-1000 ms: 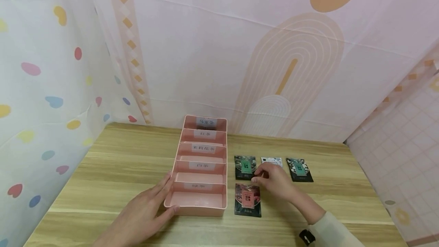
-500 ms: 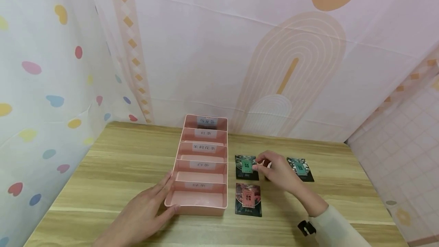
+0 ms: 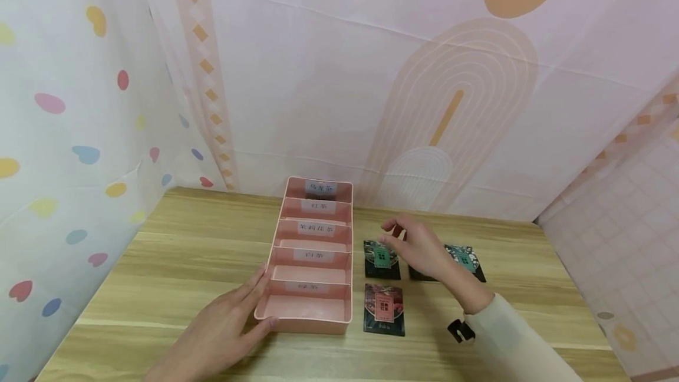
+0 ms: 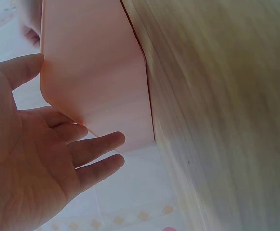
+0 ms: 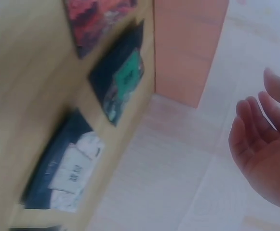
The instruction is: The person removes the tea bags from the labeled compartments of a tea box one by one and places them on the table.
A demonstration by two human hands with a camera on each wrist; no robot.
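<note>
My left hand (image 3: 223,317) touches the near left corner of a long pink divided box (image 3: 307,326); its thumb (image 4: 26,67) lies at the rim and its straight fingers run along the side. Paper labels with Chinese tea names mark the compartments. My right hand (image 3: 421,249) hovers above the tea sachets, fingers loosely bent, nothing in it. Beneath it is a dark sachet with a white label (image 5: 72,168), mostly hidden in the head view. To the left lies a green-label sachet (image 3: 381,259), with a red-label sachet (image 3: 384,309) nearer me. A teal-label sachet (image 3: 468,263) lies rightmost.
A dark shape shows in the farthest compartment (image 3: 320,196) of the box. The wooden table (image 3: 185,264) meets a patterned cloth backdrop (image 3: 307,105) at its far edge. A black clip (image 3: 460,331) hangs by the right sleeve (image 3: 514,341).
My right hand has risen off the white-label sachet and shifted slightly away and left, leaving that sachet on the table. The left hand and the box have stayed put.
</note>
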